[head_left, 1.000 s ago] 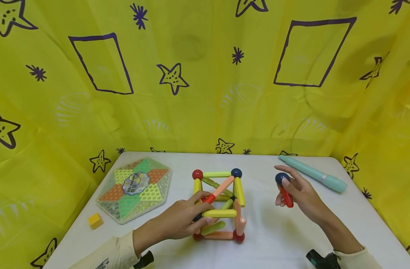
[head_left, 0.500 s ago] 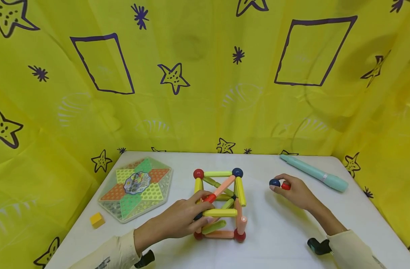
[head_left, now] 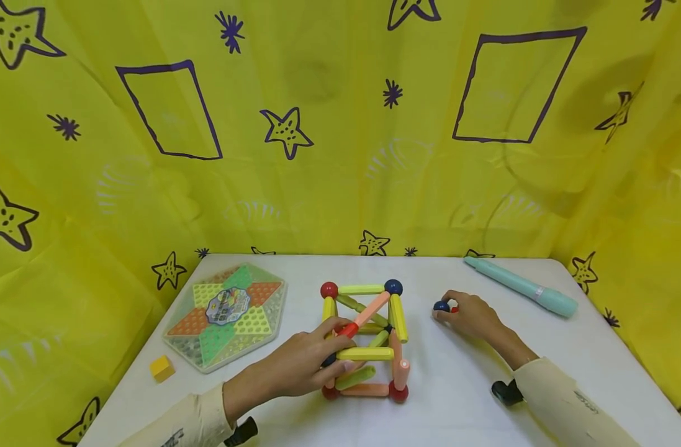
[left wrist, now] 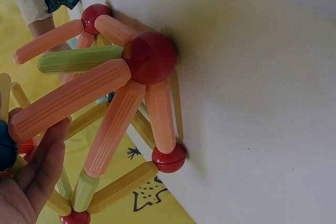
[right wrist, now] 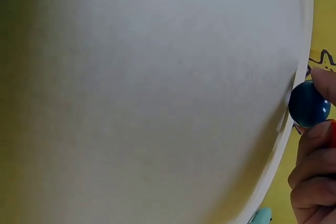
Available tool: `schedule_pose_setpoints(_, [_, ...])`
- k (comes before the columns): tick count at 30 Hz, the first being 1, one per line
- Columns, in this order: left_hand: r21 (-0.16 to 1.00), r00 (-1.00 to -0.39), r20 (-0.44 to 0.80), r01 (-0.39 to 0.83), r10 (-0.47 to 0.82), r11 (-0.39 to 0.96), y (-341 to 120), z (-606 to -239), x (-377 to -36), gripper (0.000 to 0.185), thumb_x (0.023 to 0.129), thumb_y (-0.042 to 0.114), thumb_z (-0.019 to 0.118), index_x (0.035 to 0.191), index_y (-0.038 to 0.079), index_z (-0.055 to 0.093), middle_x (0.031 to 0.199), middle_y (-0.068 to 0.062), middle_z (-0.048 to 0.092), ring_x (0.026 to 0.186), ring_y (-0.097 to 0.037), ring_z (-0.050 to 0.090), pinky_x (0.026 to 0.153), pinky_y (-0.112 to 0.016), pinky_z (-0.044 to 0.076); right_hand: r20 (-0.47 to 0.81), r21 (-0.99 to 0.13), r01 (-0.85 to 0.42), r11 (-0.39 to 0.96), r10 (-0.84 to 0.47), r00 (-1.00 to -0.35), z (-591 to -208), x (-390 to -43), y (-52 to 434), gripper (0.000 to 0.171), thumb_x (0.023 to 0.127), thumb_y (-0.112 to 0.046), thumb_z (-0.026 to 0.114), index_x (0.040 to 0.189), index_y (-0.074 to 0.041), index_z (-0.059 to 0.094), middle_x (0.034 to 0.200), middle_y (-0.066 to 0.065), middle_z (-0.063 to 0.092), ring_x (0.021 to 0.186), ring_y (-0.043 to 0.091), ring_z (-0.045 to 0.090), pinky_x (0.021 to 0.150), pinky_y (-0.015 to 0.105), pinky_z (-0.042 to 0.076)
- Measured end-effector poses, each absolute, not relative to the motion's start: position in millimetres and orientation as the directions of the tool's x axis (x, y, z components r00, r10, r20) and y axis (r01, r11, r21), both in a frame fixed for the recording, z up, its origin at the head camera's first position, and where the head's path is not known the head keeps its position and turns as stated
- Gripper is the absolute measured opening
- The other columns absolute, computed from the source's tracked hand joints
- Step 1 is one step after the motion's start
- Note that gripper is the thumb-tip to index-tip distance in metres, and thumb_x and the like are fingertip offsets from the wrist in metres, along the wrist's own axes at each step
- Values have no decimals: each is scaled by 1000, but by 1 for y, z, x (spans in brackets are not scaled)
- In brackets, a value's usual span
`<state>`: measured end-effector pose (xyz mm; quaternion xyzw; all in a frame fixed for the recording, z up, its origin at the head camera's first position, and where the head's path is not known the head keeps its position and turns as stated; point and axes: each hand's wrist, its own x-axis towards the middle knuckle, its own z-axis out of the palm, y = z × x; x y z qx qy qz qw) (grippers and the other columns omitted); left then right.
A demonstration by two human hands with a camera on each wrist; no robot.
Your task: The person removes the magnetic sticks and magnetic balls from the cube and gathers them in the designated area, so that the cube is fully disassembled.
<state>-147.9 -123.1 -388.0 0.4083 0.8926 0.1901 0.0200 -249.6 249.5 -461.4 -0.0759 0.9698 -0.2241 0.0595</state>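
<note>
A cube-like frame of magnetic rods and balls stands mid-table, with a yellow rod [head_left: 370, 354] along its near top edge. My left hand [head_left: 295, 366] grips its near left upper corner, fingers around a dark blue ball [left wrist: 6, 145] and a red rod [head_left: 348, 330]. Below, in the left wrist view, a red ball [left wrist: 152, 57] joins several pink rods. To the right of the frame, my right hand [head_left: 470, 315] pinches a blue ball [right wrist: 310, 103] with a red magnetic rod [right wrist: 333, 134] beside it. Most of that rod is hidden by the fingers.
On the left of the white table lies a hexagonal Chinese checkers box [head_left: 225, 316], with a small orange-yellow cube [head_left: 161, 368] in front of it. A mint-green tapered tube [head_left: 521, 287] lies at the back right. A yellow patterned curtain [head_left: 340, 186] surrounds the table.
My right hand has moved left toward the frame with the blue ball and red rod, turning so the rod points sideways rather than downward. My left hand stays on the frame.
</note>
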Motion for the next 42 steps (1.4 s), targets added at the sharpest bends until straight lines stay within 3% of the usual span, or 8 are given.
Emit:
schedule_pose_setpoints(7, [355, -668, 119, 720, 734, 597, -122, -389, -148, 28, 104, 43, 54, 123, 25, 64, 143, -3, 47, 64, -3, 51, 62, -17, 44, -95, -419, -112, 901, -166, -982, -460, -248, 249, 49, 88, -45, 75, 120, -10, 65, 108, 20, 69, 84, 28, 60, 65, 43, 51])
schedule_pose_setpoints(14, [349, -664, 125, 725, 737, 593, -122, -388, -148, 29, 104, 43, 53, 123, 25, 64, 142, -3, 47, 64, -3, 51, 62, -17, 44, -163, -473, -105, 875, -204, -965, -447, -240, 261, 82, 93, -61, 60, 146, -2, 42, 121, 31, 62, 104, 42, 62, 85, 58, 51])
schedule_pose_setpoints(17, [349, -664, 118, 724, 738, 595, -122, -388, -148, 30, 104, 44, 53, 123, 25, 64, 143, -3, 47, 64, -3, 51, 62, -17, 44, -176, -597, -112, 794, -266, -948, -440, -234, 270, 75, 101, -45, 55, 151, 3, 26, 118, 33, 61, 102, 44, 62, 85, 53, 51])
schedule_pose_setpoints(21, [354, -666, 116, 720, 737, 596, -123, -388, -148, 28, 104, 42, 54, 123, 25, 64, 143, -3, 46, 64, -3, 51, 62, -17, 44, -218, -766, -96, 635, -398, -891, -434, -222, 276, 63, 103, -17, 51, 151, 2, 15, 106, 21, 61, 77, 30, 58, 62, 33, 47])
schedule_pose_setpoints(25, [363, -669, 110, 715, 735, 597, -123, -388, -148, 29, 104, 43, 54, 123, 24, 64, 143, -3, 46, 65, -3, 52, 63, -17, 44, -202, -815, -144, 561, -509, -837, -434, -207, 275, 49, 107, -15, 46, 146, -1, 20, 110, 16, 63, 61, 24, 60, 49, 28, 45])
schedule_pose_setpoints(31, [372, -671, 109, 712, 734, 596, -125, -389, -149, 32, 104, 46, 51, 124, 24, 64, 143, -3, 46, 64, -2, 52, 63, -17, 45, -154, -812, -237, 534, -587, -795, -438, -196, 261, 26, 105, -12, 53, 128, -2, 47, 103, 14, 61, 52, 14, 51, 48, 25, 45])
schedule_pose_setpoints(38, [360, -671, 113, 715, 733, 599, -125, -388, -149, 29, 104, 44, 53, 123, 25, 64, 143, -4, 46, 63, -2, 51, 62, -17, 44, -296, -821, -104, 562, -574, -764, -440, -193, 247, 52, 89, -3, 68, 136, 0, 45, 107, 11, 55, 79, 21, 56, 60, 27, 50])
schedule_pose_setpoints(42, [362, -671, 106, 713, 733, 600, -124, -388, -148, 29, 104, 44, 53, 123, 25, 64, 143, -4, 46, 64, -2, 51, 63, -17, 44, -344, -824, -85, 561, -613, -712, -443, -195, 242, 53, 86, 1, 70, 135, 1, 48, 105, 11, 59, 84, 22, 57, 64, 28, 54])
